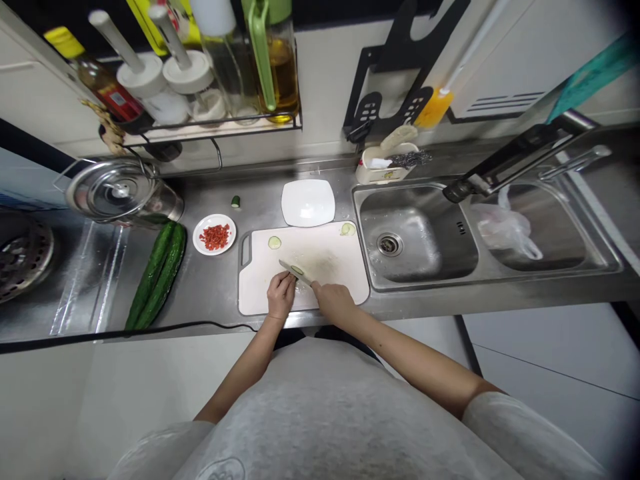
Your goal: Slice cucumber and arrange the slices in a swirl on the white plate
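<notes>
The right hand (pixel 334 304) is closed around the handle of a knife (pixel 302 278), its blade slanting toward the far-left corner of the cutting board (pixel 254 283). The left hand (pixel 281 295) has its fingers drawn together against the blade, over the board's near edge; whether they grip a piece is hidden. A cucumber slice (pixel 298 269) is at the blade's far side. Farther out, a single round (pixel 275 243) lies near the board's far-left corner, and more slices (pixel 348 229) lie at its far-right corner. Just past the far edge sits a white dish (pixel 308 203). Left of the board, a round plate (pixel 215 219) carries chopped red pieces (pixel 215 237), with a cucumber stub (pixel 235 201) beyond it. Two whole cucumbers (pixel 169 273) lie side by side, reaching the front edge of the bench (pixel 210 287). A sink (pixel 425 257) is set just beside the board's right edge.
</notes>
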Motion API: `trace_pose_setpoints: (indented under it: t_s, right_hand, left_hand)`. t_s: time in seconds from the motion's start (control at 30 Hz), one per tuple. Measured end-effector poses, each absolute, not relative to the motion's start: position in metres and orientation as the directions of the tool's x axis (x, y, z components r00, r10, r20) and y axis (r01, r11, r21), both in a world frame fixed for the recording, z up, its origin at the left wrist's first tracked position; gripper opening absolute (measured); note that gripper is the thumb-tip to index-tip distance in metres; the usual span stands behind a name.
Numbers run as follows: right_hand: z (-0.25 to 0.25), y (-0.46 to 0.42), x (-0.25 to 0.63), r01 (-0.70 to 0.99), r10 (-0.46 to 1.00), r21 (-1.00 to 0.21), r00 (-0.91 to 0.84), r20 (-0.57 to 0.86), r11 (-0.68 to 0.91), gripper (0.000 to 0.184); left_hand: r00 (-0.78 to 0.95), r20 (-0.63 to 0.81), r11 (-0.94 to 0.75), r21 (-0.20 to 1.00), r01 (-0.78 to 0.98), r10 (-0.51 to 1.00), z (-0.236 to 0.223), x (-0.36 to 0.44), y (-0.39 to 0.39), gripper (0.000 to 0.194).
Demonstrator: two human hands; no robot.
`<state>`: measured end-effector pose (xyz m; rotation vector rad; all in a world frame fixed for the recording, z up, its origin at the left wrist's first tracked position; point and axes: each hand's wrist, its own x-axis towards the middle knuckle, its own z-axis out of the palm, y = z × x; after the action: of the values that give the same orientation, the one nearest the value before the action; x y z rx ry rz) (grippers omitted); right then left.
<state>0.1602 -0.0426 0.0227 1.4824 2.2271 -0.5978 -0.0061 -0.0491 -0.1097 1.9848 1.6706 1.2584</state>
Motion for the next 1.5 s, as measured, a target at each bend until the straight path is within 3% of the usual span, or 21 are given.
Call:
trace_pose_setpoints:
  t_s: [1.5]
  right_hand:
    - [0.013,-0.028,0.156,0.931,0.753,-0.189,-0.363,-0.548,0.312,0.026]
  left_hand:
    - [-0.033,0.404,-0.283,0.694,0.662,0.914,-0.106,-0.005,-0.048,0.019]
